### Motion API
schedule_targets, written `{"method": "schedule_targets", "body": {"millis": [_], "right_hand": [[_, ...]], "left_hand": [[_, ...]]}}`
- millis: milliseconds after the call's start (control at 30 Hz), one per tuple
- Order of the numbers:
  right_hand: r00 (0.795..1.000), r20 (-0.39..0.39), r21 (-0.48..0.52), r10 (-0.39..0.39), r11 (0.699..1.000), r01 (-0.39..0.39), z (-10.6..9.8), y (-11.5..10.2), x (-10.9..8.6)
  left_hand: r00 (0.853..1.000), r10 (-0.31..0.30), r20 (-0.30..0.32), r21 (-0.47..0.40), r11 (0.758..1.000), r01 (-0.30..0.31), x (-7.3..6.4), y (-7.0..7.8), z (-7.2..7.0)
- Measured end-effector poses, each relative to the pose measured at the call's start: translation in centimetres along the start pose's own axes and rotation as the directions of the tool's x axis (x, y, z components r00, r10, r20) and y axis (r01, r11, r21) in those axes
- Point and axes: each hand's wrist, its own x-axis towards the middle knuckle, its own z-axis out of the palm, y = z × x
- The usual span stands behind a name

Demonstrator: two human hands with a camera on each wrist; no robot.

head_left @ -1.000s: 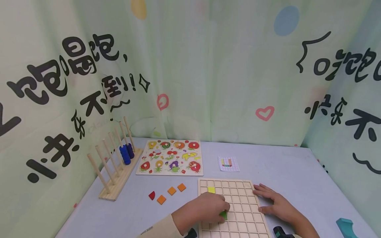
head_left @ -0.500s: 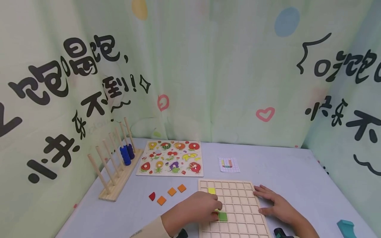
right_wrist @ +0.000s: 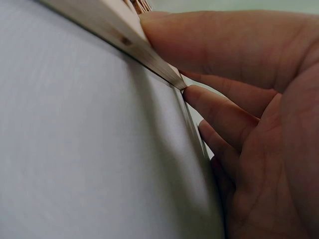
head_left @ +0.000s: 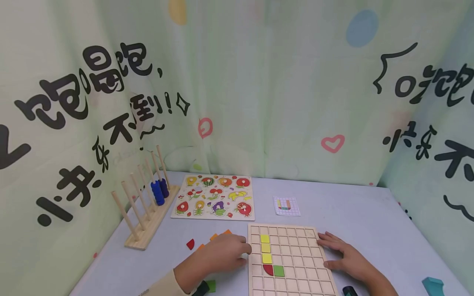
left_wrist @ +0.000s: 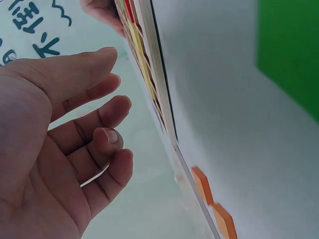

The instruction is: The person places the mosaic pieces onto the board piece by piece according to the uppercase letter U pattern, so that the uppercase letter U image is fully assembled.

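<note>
A wooden grid board (head_left: 296,283) lies on the table. Down one column run several pieces: yellow squares (head_left: 266,248), then a red quarter-round piece (head_left: 268,269) with a green square (head_left: 279,271) to its right. My left hand (head_left: 224,253) hovers by the board's left edge, fingers loosely bent; the left wrist view shows nothing between thumb and fingers. On the opposite side my right hand (head_left: 346,255) rests against the board's right edge, thumb and fingertips touching it with the fingers extended. Another green square (head_left: 211,285) lies beside the left wrist.
Orange squares (head_left: 227,232), partly covered by the left hand, and a loose red quarter-round piece (head_left: 190,244) lie left of the board. Behind are a peg rack (head_left: 157,218) with blue beads, a fruit puzzle (head_left: 216,197) and a pattern card (head_left: 286,206). A teal object (head_left: 433,285) sits far right.
My left hand has moved left, off the grid, uncovering the yellow squares and the red piece, which it was touching half a second ago. The right hand stays at the board's edge.
</note>
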Motion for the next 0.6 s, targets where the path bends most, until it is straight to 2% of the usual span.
{"method": "schedule_targets", "body": {"millis": [100,200,433,600], "right_hand": [[1.0,0.004,0.014,0.011,1.0,-0.011,0.0,0.0,-0.1],[1.0,0.015,0.028,-0.011,1.0,0.011,-0.1,0.0,0.0],[1.0,0.008,0.037,0.006,0.999,-0.006,-0.2,0.1,0.0],[1.0,0.007,0.065,-0.026,0.998,0.026,0.1,0.4,-0.2]], "left_hand": [[0.999,-0.049,0.016,-0.008,0.999,0.049,-0.7,-0.7,0.1],[0.997,-0.076,0.033,-0.018,0.997,0.076,-1.4,-1.2,0.2],[0.994,-0.073,0.084,-0.074,0.994,0.08,-3.2,-2.1,0.2],[0.992,-0.064,0.112,-0.105,0.992,0.076,-4.6,-2.6,0.0]]}}
